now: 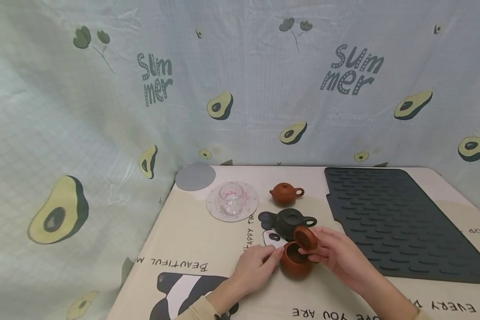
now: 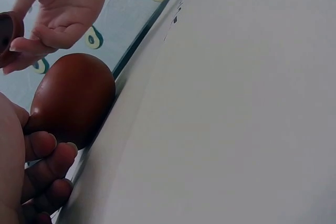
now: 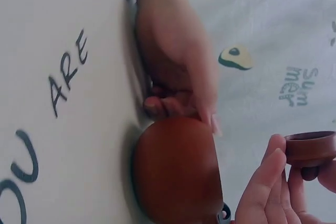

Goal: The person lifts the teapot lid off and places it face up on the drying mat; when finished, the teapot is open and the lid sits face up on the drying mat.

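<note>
A reddish-brown clay teapot (image 1: 296, 266) stands upright on the table with its top uncovered; I cannot make out its spout or handle. At its left side, my left hand (image 1: 258, 265) holds it, the thumb at the rim and the fingers bent against the wall (image 2: 73, 98). Over the opening, my right hand (image 1: 336, 249) pinches the round brown lid (image 1: 306, 238), which is tilted. In the right wrist view the lid (image 3: 310, 148) shows its hollow side up and its knob down. Just behind the pot sits a black teapot (image 1: 290, 222).
Farther back is a small brown teapot (image 1: 286, 194) with its lid on. To its left, a clear glass cup (image 1: 230, 200) stands on a patterned round mat (image 1: 216, 209), near a grey disc (image 1: 195, 177). A dark ridged mat (image 1: 392, 222) covers the right side.
</note>
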`<state>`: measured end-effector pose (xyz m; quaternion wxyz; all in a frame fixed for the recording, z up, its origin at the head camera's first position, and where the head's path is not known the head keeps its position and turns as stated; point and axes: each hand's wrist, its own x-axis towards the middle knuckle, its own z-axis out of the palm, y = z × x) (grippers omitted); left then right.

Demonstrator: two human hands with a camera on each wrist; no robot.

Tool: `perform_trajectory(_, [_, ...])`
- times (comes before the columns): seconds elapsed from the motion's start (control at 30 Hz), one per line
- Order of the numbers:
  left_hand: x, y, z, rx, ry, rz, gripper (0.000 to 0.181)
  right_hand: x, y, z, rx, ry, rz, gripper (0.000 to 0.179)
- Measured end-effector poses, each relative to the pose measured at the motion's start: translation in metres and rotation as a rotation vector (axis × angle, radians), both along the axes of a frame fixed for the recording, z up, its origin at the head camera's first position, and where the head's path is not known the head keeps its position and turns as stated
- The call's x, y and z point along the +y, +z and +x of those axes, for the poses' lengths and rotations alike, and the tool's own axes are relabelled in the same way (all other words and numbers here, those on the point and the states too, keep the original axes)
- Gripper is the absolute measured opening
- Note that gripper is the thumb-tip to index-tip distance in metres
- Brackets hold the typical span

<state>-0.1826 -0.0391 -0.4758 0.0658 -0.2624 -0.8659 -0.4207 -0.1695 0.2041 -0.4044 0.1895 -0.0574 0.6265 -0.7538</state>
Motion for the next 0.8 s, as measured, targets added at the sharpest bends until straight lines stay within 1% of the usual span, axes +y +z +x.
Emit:
perform_trajectory(0.13, [0.0006, -0.0028, 0.0000, 0.017, 0.004, 0.001, 0.046, 0.0036, -0.0031, 0.0009, -0.068, 0.051, -0.163, 0.027])
perform_trajectory(0.23, [0.0007, -0.0026, -0.0002, 0.012, 0.001, 0.006, 0.046, 0.0040, -0.0046, 0.0010, -0.103, 0.049, -0.237, 0.024])
perform_trajectory(0.37, [0.0012, -0.0015, -0.0002, 0.000, -0.007, 0.003, 0.046, 0.0057, -0.0053, 0.0004, -0.118, 0.027, -0.275, 0.022])
perform_trajectory(0.5, [0.0018, -0.0009, -0.0007, 0.015, -0.001, -0.004, 0.046, 0.0083, -0.0041, -0.0004, -0.123, 0.026, -0.318, 0.022])
perform_trajectory(0.6, [0.0006, -0.0013, -0.0014, 0.026, 0.003, -0.008, 0.046, 0.0080, -0.0024, -0.0004, -0.163, 0.001, -0.345, 0.024])
perform_trajectory(0.73, [0.0010, -0.0022, -0.0020, 0.030, 0.002, -0.004, 0.046, 0.0087, 0.0006, -0.0002, -0.226, -0.060, -0.357, 0.028])
perform_trajectory(0.8, [0.0012, -0.0024, -0.0019, 0.029, 0.003, -0.002, 0.046, 0.0108, 0.0012, -0.0009, -0.222, -0.054, -0.370, 0.026])
